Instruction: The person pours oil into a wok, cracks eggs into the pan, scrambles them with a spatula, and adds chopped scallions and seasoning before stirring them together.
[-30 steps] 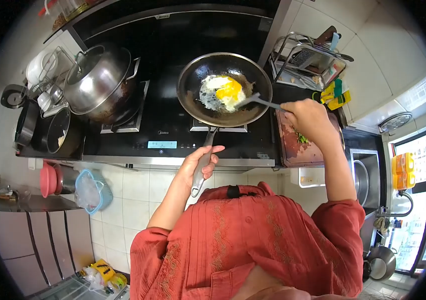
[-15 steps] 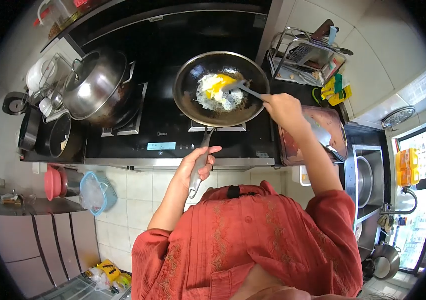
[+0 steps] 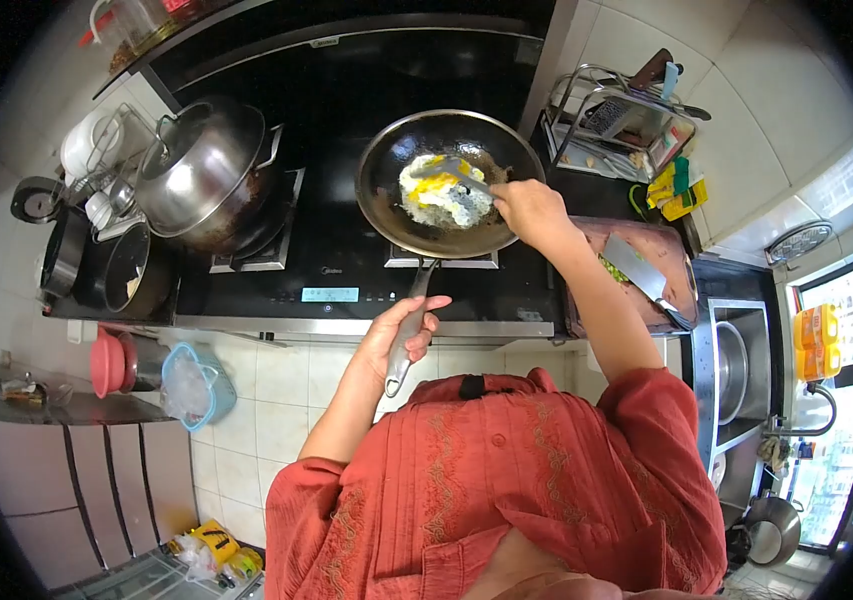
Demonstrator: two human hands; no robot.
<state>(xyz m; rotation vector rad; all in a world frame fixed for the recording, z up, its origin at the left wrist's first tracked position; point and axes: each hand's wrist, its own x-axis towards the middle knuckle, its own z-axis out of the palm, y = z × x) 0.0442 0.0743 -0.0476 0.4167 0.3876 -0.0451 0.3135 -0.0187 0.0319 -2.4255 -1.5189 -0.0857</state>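
A dark wok (image 3: 386,205) sits over the right burner, with frying egg (image 3: 446,195) in it, white at the edges and yellow in patches. My left hand (image 3: 401,337) is wrapped round the wok's grey handle (image 3: 410,335). In my right hand (image 3: 536,213) is the handle of a grey spatula (image 3: 458,172); its blade lies on the egg, left of my fingers. To the right of the stove, a cleaver (image 3: 636,266) lies on a brown cutting board (image 3: 673,245), beside chopped greens (image 3: 608,268) partly hidden by my forearm.
A large lidded steel pot (image 3: 201,165) stands on the left burner. Farther left are a black pot (image 3: 124,272) and a dish rack with bowls. A knife rack (image 3: 571,110) stands at the back right. The sink (image 3: 754,350) is at far right.
My right hand has moved left and slightly down with the spatula, and its blade has shifted left across the egg. More cleaver and greens show now. My left hand keeps its grip.
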